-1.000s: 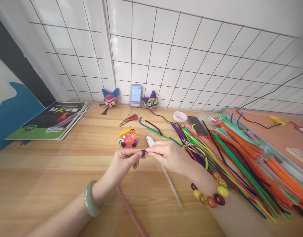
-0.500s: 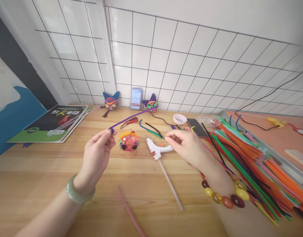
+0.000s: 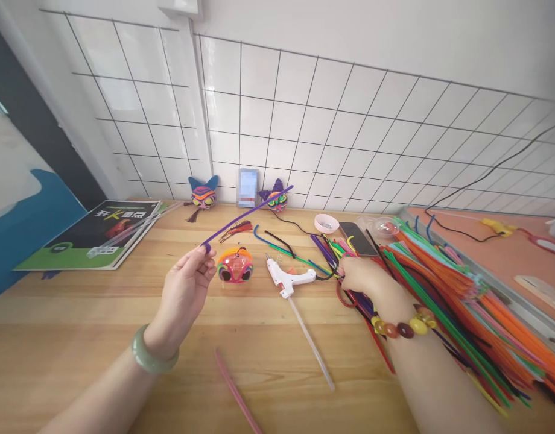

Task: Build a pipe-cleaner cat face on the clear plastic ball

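Note:
My left hand [image 3: 189, 282] pinches a purple pipe cleaner [image 3: 250, 212] near its coiled lower end; the rest slants up to the right. My right hand [image 3: 359, 274] reaches down into the pile of coloured pipe cleaners, its fingers curled. A reddish loop [image 3: 347, 296], perhaps a scissors handle, shows just under those fingers, and what they grip is hidden. Between the hands lie a white glue gun [image 3: 289, 278] with a long clear glue stick [image 3: 311, 343], and a clear ornament [image 3: 235, 265] trimmed in orange, pink and green with two black eye-like spots.
Bundled pipe cleaners [image 3: 458, 301] cover the right side. Behind are a pink bowl [image 3: 326, 223], a dark phone [image 3: 356, 238] and two decorated masks [image 3: 203, 193] by an upright screen [image 3: 248, 188]. A book [image 3: 119, 229] lies at left; a pink strip [image 3: 236, 389] lies in front.
My right hand has moved right and down from above the glue gun to the pipe cleaner pile, uncovering the gun's handle. My left hand still holds the purple pipe cleaner. The view has tilted slightly up.

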